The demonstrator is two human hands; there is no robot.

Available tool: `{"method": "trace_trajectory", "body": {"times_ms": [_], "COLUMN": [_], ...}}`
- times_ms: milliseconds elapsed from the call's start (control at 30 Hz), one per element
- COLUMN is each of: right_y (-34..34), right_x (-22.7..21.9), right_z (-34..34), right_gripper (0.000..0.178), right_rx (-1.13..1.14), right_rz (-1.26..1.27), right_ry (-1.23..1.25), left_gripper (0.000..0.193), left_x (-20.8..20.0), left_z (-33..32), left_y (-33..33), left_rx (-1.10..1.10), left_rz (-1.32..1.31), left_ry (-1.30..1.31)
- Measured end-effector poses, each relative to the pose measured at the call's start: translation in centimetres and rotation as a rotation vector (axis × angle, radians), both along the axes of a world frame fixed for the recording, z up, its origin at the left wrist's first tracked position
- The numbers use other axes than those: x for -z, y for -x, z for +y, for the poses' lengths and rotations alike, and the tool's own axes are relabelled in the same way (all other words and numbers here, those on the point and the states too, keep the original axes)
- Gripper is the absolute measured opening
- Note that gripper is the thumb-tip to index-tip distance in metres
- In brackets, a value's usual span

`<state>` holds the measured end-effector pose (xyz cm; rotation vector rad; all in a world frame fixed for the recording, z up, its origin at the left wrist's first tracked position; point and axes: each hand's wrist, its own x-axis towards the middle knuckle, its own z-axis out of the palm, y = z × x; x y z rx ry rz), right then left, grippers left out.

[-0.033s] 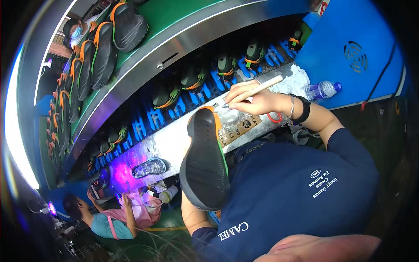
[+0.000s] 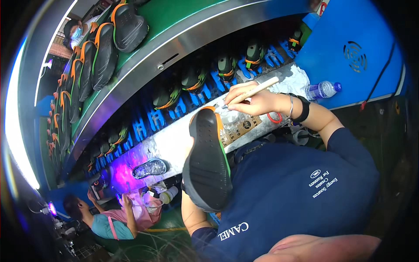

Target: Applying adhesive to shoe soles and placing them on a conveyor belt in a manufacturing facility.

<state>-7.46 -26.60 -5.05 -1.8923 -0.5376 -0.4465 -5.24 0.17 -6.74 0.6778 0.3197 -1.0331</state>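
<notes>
Upright in front of me is a black shoe sole (image 2: 208, 161) with orange and green edging. My left forearm (image 2: 192, 214) runs up behind it; the sole hides my left hand's fingers, but it is held up off the bench on that side. My right hand (image 2: 246, 98) is closed around a brush with a pale wooden handle (image 2: 265, 87). The brush's dark lower end points at the orange-edged end of the sole, and I cannot make out whether it touches. Below my right hand is a whitish round dish (image 2: 229, 117), partly covered.
A printed brown cardboard piece (image 2: 244, 126), a red ring-shaped handle (image 2: 275, 117) and a water bottle (image 2: 323, 90) lie on the bench. Another dark sole (image 2: 149, 168) rests further left. Blue racks hold shoes (image 2: 226, 65) behind. More soles (image 2: 129, 27) line the green shelf. A co-worker (image 2: 111, 218) sits left.
The shoe sole has shifted very slightly to the right. The brush handle has tilted and dropped a little in my right hand.
</notes>
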Motion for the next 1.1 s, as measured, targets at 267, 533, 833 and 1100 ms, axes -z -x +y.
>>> {"method": "trace_trajectory", "body": {"times_ms": [267,533,833,1100], "right_y": [-1.1,-1.6,-0.2,0.7], "right_x": [-0.6,-0.9,-0.9,-1.5], "right_z": [0.9,1.2,0.6,1.1], "right_gripper": [0.007,0.007,0.008,0.002], "right_rx": [0.005,-0.006,0.040,0.000], "right_rz": [-0.046,-0.074,0.060,0.025], "right_ry": [0.021,0.041,0.044,-0.124], "left_gripper": [0.040,0.042,0.044,0.046], "left_x": [-6.5,-4.4,-4.6,-4.8], "left_z": [-3.0,-1.4,-1.9,-2.4], "left_y": [2.4,-0.4,-1.2,-1.5], "left_rx": [0.002,0.112,0.165,0.182], "left_rz": [-0.010,-0.117,-0.195,-0.207], "left_ry": [-0.025,-0.070,-0.106,-0.139]}}
